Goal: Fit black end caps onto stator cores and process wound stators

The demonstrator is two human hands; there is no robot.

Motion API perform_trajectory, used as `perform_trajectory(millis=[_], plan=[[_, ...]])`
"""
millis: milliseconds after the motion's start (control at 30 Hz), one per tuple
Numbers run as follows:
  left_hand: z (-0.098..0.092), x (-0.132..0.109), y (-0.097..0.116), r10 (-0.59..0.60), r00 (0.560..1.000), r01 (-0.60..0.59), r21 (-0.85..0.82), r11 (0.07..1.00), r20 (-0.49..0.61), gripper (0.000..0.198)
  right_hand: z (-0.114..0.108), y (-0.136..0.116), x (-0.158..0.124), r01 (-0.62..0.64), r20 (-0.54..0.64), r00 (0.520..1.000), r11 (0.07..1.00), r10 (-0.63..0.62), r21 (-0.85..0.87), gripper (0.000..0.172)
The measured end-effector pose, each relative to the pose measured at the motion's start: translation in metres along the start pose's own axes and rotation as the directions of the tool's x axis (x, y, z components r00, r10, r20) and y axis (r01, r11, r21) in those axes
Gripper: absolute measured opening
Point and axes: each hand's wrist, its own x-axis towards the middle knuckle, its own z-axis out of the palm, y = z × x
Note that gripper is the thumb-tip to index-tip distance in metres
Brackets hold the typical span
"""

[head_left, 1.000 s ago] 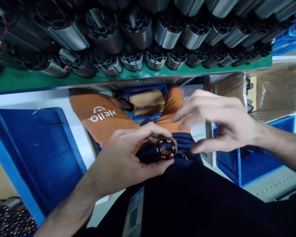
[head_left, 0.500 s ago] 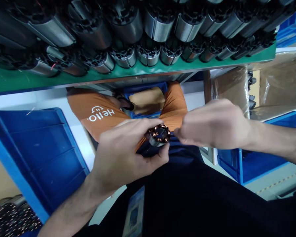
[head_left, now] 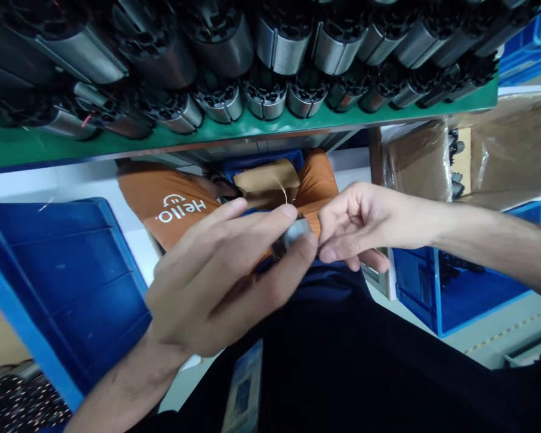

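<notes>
Above my lap, my left hand (head_left: 216, 276) grips a small motor stator (head_left: 298, 232) between thumb and fingers. Its silvery outer wall shows in the gap, while the fingers cover most of the rest. A thin, bright wire (head_left: 284, 191) rises just above the fingertips and looks copper-coloured. Close to the stator's right side is my right hand (head_left: 360, 225), thumb and fingertips drawn together and the other fingers curled. What its fingertips pinch, if anything, I cannot make out.
Rows of metal-cased stators (head_left: 264, 102) stand on a green-topped bench (head_left: 162, 141) ahead. A blue crate (head_left: 67, 270) leans at left. On the right are a plastic-lined carton (head_left: 514, 150) and a blue bin (head_left: 482, 300) with dark parts.
The stator has turned from showing its copper-wound end to showing its silvery side. My right hand has rotated and come in close to it. A thin wire now shows above the left fingertips.
</notes>
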Motion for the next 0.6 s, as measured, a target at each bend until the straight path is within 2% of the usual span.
perform_trajectory(millis=[67,100,167,200,233,267,300,367,433,467,533,600], plan=[[-0.001,0.004,0.001,0.021,0.999,-0.023,0.066,0.998,0.03,0.043,0.005,-0.008,-0.004,0.126,-0.115,0.981,0.96,-0.158,-0.249,0.036],[-0.001,0.006,0.002,-0.016,0.998,0.012,0.057,0.998,0.067,0.04,0.006,-0.014,-0.007,0.169,-0.147,0.96,0.913,-0.237,-0.371,0.041],[-0.002,0.009,0.004,-0.171,0.975,0.18,-0.053,0.982,0.142,0.036,0.004,-0.026,-0.015,0.225,-0.144,0.92,0.794,-0.363,-0.565,0.049],[-0.002,0.01,0.005,-0.204,0.966,0.221,-0.099,0.97,0.158,0.036,0.0,-0.031,-0.018,0.251,-0.13,0.902,0.746,-0.411,-0.618,0.049],[-0.002,0.009,0.005,-0.185,0.975,0.201,-0.127,0.971,0.126,0.035,-0.004,-0.035,-0.021,0.264,-0.132,0.888,0.723,-0.441,-0.638,0.047],[-0.002,0.008,0.005,-0.149,0.986,0.157,-0.124,0.98,0.069,0.035,-0.009,-0.036,-0.023,0.265,-0.152,0.887,0.749,-0.436,-0.607,0.047],[-0.002,0.007,0.005,-0.101,0.995,0.102,-0.091,0.991,0.013,0.033,-0.013,-0.036,-0.023,0.24,-0.192,0.903,0.823,-0.384,-0.515,0.048],[-0.001,0.003,0.004,-0.023,0.995,0.023,-0.001,1.0,-0.099,0.029,-0.02,-0.029,-0.02,0.132,-0.213,0.961,0.967,-0.179,-0.216,0.048],[-0.001,0.0,0.003,0.041,0.988,-0.033,0.06,0.998,-0.146,0.027,-0.02,-0.02,-0.012,-0.025,-0.113,0.993,0.999,0.027,0.025,0.049],[-0.002,-0.002,0.002,0.072,0.989,-0.064,0.065,0.996,-0.131,0.03,-0.018,-0.016,-0.008,-0.087,-0.046,0.995,0.993,0.091,0.082,0.049],[-0.003,-0.003,0.0,0.138,0.989,-0.136,0.047,0.99,-0.058,0.04,-0.011,-0.01,-0.001,-0.112,0.01,0.994,0.991,0.112,0.073,0.045],[-0.002,-0.002,-0.001,0.147,0.989,-0.147,0.04,0.988,0.01,0.046,-0.002,-0.011,0.001,0.016,-0.079,0.997,0.992,-0.026,-0.126,0.036]])
